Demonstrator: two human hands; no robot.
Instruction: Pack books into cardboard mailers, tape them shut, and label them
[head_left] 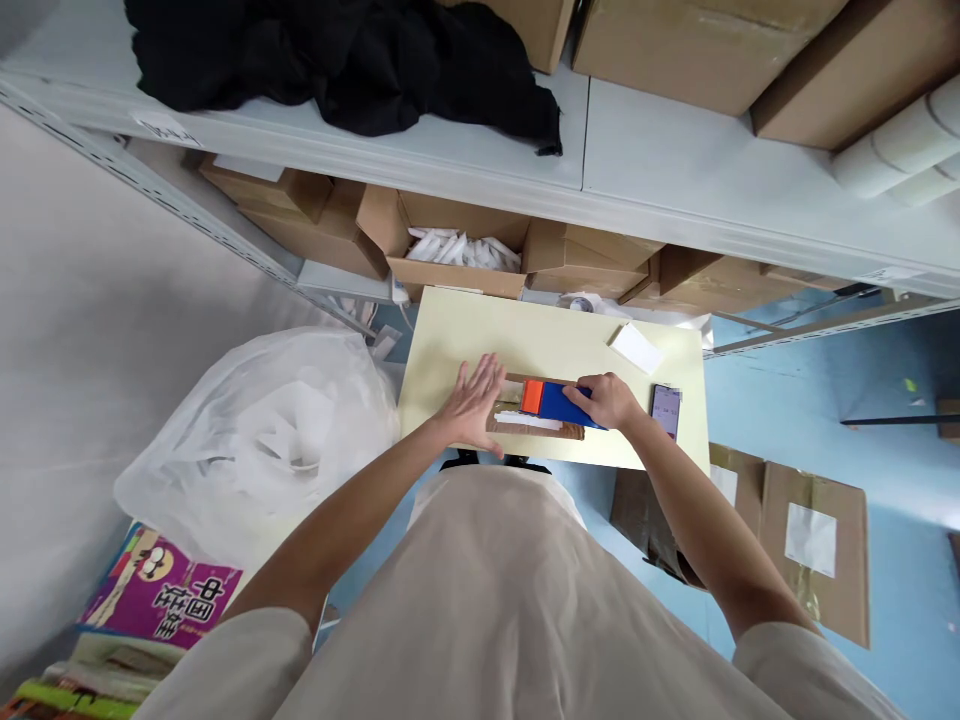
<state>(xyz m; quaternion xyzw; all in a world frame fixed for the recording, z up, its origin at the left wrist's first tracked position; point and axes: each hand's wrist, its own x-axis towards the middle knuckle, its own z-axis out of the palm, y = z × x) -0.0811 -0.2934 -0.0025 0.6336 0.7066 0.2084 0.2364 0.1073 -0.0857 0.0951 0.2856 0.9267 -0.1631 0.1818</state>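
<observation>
On the pale yellow table [465,325], a small flat cardboard piece [574,431] lies near the front edge, with a white strip [525,420] along it. My left hand [478,405] is spread out over the cardboard's left end, fingers apart, holding nothing. My right hand [606,400] grips the right end of a blue-and-orange hand tool [553,401]. The tool lies across the cardboard, its orange end pointing toward my left hand. I cannot make out its exact kind. My right fingers cover part of the blue body.
A phone [665,410] and a white card or small box [636,347] sit on the table's right side. Behind, an open carton [457,275] holds white packets under a shelf [360,150]. A large plastic bag [247,450] stands left; cartons [810,545] lie on the floor right.
</observation>
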